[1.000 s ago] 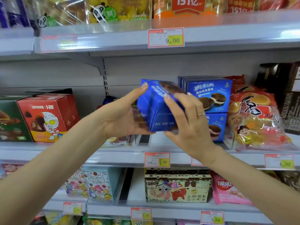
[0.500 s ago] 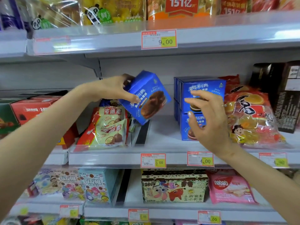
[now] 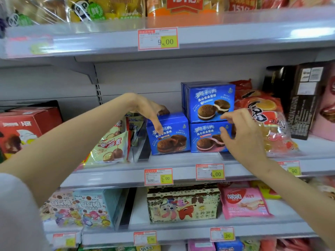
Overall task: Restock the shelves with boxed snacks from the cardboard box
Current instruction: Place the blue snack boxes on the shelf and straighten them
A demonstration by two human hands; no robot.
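Middle shelf [image 3: 172,160]: single blue box [image 3: 174,140] sits flat on it, just left of the stack of two matching boxes [image 3: 211,105]; can't tell if the sides touch. Left hand [image 3: 146,109] grips it from above, fingers curled over the top's rear and thumb [image 3: 158,126] down the front. Best to nudge it right until flush, square the fronts, then let go. Right hand [image 3: 243,134] is at the stack's right edge, fingers loosely curled and apart, pinching nothing; use it to steady the stack.
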